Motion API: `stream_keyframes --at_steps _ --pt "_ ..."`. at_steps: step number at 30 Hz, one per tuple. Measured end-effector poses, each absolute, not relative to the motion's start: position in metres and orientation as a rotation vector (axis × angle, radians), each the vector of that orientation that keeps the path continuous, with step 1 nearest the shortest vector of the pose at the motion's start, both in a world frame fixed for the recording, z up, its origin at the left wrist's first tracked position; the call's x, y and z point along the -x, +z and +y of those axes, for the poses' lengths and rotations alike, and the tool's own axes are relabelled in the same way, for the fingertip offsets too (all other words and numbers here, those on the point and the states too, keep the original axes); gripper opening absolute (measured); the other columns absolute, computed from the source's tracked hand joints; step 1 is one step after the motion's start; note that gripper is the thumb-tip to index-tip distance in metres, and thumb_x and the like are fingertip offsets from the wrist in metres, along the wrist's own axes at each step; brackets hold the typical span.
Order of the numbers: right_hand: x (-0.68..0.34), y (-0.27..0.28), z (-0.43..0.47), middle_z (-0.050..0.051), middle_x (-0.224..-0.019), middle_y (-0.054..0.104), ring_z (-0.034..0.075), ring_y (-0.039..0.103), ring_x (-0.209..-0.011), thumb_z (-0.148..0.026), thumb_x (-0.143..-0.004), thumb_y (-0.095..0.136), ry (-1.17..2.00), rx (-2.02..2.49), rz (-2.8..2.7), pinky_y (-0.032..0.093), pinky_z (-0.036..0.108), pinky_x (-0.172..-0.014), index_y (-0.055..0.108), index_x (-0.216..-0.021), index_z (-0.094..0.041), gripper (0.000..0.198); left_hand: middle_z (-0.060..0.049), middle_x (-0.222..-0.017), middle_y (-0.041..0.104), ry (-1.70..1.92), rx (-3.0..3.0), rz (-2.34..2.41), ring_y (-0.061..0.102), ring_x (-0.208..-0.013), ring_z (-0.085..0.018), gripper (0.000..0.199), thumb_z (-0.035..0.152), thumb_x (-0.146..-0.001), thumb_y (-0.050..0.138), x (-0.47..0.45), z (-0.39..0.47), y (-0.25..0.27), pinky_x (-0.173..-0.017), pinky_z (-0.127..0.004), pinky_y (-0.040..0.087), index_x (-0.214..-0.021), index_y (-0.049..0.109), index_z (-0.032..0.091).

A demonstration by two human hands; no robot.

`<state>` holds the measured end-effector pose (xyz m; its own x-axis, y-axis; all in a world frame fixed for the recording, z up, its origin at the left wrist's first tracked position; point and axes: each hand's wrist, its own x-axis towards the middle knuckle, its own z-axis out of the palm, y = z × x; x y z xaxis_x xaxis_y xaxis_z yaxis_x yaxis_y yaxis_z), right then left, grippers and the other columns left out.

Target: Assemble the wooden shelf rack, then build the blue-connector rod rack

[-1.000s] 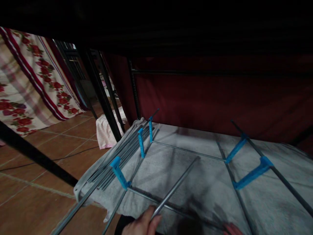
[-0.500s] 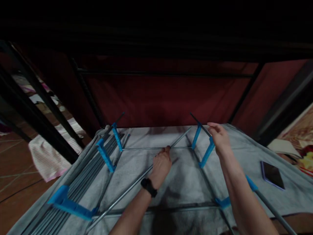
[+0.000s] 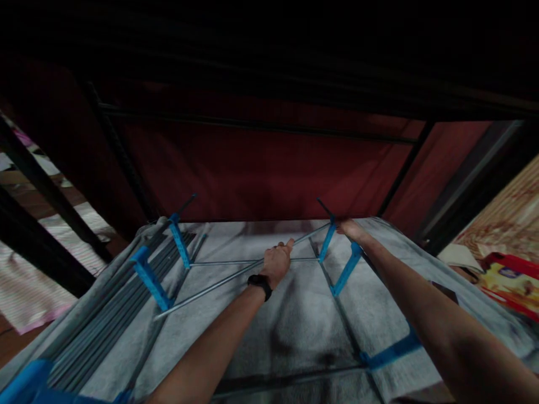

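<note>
Head view: held a loose metal rod (image 3: 210, 288) aslant over the grey cloth (image 3: 227, 241), between the left and right rows of blue brackets. Closed the left hand (image 3: 277, 262) around it, past its middle toward the far end (with a black band (image 3: 261, 285) at the wrist). Aimed that far end at the top of the far right bracket (image 3: 327, 244); could not tell touching from just short. Had the near end just beside the foot of the middle left bracket (image 3: 151, 280).

Reached the right hand (image 3: 352, 231) to just beside the top of the far right bracket; could not tell a grip from a light rest there, with the fingers small and blurred. Saw the far crossbar (image 3: 229, 263) behind the left hand, running between the feet of the two far brackets. Found the near right bracket (image 3: 393, 350) partly behind the right forearm.

Made out, at the right, a red and yellow packet (image 3: 511, 283); could not tell its contents.

Noted a bundle of rods (image 3: 122, 303) along the cloth's left edge. Followed the back edge to a dark red curtain (image 3: 252, 179), under a dark overhang (image 3: 269, 56). Saw cloth stretching between the bracket rows, below the rod, and sideways room bounded by the brackets.
</note>
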<state>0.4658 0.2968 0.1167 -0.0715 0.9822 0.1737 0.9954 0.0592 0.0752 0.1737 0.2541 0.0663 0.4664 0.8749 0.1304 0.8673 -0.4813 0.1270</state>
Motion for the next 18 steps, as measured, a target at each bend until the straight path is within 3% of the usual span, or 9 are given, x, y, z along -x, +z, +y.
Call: stream_keyframes --at_steps 4,8,18 --pt "-0.471 0.108 0.302 0.013 -0.099 0.073 0.02 0.069 -0.089 -0.016 -0.085 0.063 -0.264 2.177 -2.245 0.052 0.029 -0.08 0.068 -0.095 -0.012 0.011 -0.01 -0.103 0.067 0.26 -2.665 1.549 0.068 -0.089 -0.02 0.053 0.012 -0.097 0.029 -0.174 0.263 0.068 -0.072 -0.029 0.049 -0.146 0.042 0.026" --pt "-0.471 0.103 0.304 0.018 -0.11 0.072 0.026 0.069 -0.099 -0.008 -0.081 0.062 -0.279 2.195 -2.241 0.05 0.027 -0.081 0.068 -0.102 -0.011 0.022 -0.01 -0.104 0.068 0.308 -2.7 1.532 0.068 -0.089 -0.02 0.053 0.012 -0.096 0.031 -0.171 0.272 0.066 -0.074 -0.029 0.048 -0.145 0.043 0.027" --pt "-0.473 0.1 0.305 0.018 -0.11 0.072 0.027 0.068 -0.105 -0.009 -0.084 0.061 -0.295 2.169 -2.284 0.051 0.029 -0.088 0.066 -0.106 -0.011 0.023 -0.009 -0.108 0.069 0.371 -2.738 1.495 0.065 -0.099 -0.02 0.048 0.013 -0.094 0.039 -0.163 0.3 0.065 -0.091 -0.032 0.045 -0.139 0.05 0.028"
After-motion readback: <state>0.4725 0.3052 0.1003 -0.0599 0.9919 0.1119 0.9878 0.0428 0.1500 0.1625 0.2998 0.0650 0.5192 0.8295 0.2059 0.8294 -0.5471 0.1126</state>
